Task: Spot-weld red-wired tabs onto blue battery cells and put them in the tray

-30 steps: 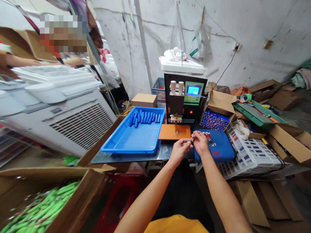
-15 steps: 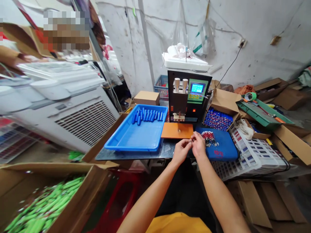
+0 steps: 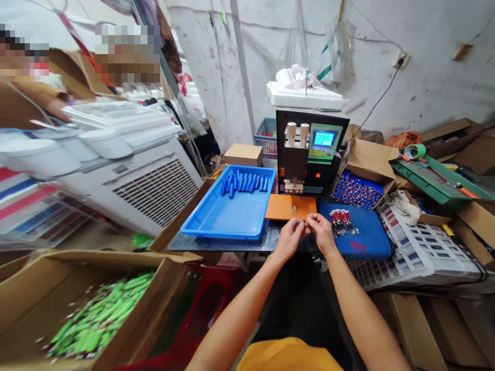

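My left hand (image 3: 291, 238) and my right hand (image 3: 320, 232) meet at the table's front edge, fingers pinched close together. Whatever lies between the fingertips is too small and hidden to name. Just beyond them is an orange board (image 3: 286, 207) under the electrodes of a black spot welder (image 3: 297, 170) with a lit screen. Right of my right hand, a bunch of red and black wire leads (image 3: 343, 222) rests on a blue pouch (image 3: 363, 242). To the left, a blue tray (image 3: 220, 226) holds several blue cylindrical batteries (image 3: 243, 182) along its far side.
A cardboard box of blue cells (image 3: 358, 189) stands right of the welder. Green wrapped packs fill part of a carton (image 3: 135, 314) at lower left. A grey air cooler (image 3: 154, 190) stands left, with another person's arm (image 3: 46, 100) behind it. White crates (image 3: 410, 252) sit at right.
The view has swung slightly left, so the scene sits farther right. My hands stay together at the table edge, with the fingertips slightly shifted. The other person's arm has moved.
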A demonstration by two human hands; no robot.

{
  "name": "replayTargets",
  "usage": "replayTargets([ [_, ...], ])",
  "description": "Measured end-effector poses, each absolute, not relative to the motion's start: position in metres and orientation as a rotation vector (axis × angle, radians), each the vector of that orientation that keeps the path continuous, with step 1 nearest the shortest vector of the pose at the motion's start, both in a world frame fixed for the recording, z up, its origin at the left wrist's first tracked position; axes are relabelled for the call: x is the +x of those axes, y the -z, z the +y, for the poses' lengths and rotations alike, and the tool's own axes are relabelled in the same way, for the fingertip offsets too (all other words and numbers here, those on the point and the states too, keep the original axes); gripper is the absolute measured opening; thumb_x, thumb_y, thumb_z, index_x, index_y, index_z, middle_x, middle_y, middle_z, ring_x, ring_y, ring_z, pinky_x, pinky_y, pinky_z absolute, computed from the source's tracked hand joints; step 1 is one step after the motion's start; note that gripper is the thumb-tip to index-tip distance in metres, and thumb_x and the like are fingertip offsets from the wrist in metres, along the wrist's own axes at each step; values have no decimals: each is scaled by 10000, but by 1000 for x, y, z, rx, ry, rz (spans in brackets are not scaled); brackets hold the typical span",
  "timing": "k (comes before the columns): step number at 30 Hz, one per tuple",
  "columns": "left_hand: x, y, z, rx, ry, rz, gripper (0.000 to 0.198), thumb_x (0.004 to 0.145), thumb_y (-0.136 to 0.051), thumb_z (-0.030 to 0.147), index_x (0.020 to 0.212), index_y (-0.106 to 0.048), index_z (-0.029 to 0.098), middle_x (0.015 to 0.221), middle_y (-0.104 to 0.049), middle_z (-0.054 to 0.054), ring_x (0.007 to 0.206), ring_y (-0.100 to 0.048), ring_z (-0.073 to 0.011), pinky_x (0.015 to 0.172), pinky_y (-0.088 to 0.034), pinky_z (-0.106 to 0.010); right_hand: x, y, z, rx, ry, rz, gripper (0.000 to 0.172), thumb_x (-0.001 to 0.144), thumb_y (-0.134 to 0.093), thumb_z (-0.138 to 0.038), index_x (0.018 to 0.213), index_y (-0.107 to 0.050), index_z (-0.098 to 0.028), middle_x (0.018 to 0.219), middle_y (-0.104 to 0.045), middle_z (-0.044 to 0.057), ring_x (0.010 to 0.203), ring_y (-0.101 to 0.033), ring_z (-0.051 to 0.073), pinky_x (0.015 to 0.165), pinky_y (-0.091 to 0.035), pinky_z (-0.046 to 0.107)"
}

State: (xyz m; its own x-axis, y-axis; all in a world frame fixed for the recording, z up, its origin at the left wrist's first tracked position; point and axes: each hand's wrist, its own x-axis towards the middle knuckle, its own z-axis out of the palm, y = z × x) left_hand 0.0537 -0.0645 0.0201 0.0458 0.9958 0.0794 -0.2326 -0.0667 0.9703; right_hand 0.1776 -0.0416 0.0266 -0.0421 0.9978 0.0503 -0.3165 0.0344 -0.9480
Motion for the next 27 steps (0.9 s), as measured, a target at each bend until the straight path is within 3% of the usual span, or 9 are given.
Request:
replayTargets([
  [7, 36, -22, -61, 1411, -1288, 1122, 258, 919, -510, 421, 809, -541, 190, 752, -683, -33, 715, -641, -157, 708, -494, -276, 175, -44, -37, -1015, -1175, -1449, 319, 744, -720, -505, 718, -658, -192, 627, -631, 17, 594, -572, 170, 614, -467, 302],
  [11, 8, -29, -43, 1471, -1338, 1234, 228, 915, -529, 400, 947, -595, 184, 786, -703, -48, 740, -665, -168, 719, -496, -279, 171, -44, -16, -1059, -1057, -1469, 405, 706, -721, -585, 742, -679, -184, 707, -680, 57, 649, -603, 198, 649, -492, 327],
  [15, -65, -45, 1, 1603, -1380, 1770, 171, 889, -566, 341, 878, -628, 183, 857, -709, -76, 811, -665, -199, 777, -481, -304, 166, -38, 12, -1101, -932, -1435, 477, 668, -716, -641, 742, -688, -171, 714, -685, 73, 661, -604, 206, 665, -490, 341],
  [18, -125, -51, 37, 1555, -957, 2364, 182, 875, -580, 309, 963, -622, 156, 990, -705, -162, 966, -664, -290, 826, -471, -368, 163, -30, 23, -1135, -934, -1420, 489, 653, -711, -651, 716, -686, -167, 715, -688, 81, 665, -607, 210, 680, -484, 350],
  [21, -159, -42, 63, 1491, -529, 2581, 320, 860, -604, 298, 1111, -567, 103, 1124, -660, -249, 1069, -638, -358, 841, -470, -402, 162, -24, 26, -1139, -952, -1397, 460, 671, -706, -626, 720, -687, -169, 725, -691, 84, 671, -611, 211, 687, -480, 349],
  [27, -167, -20, 75, 1386, -468, 2697, 348, 866, -534, 194, 1188, -515, 64, 1119, -654, -267, 1049, -650, -346, 815, -472, -378, 163, -24, 23, -1133, -958, -1373, 417, 686, -702, -591, 715, -680, -175, 695, -677, 69, 654, -592, 202, 650, -467, 331],
])
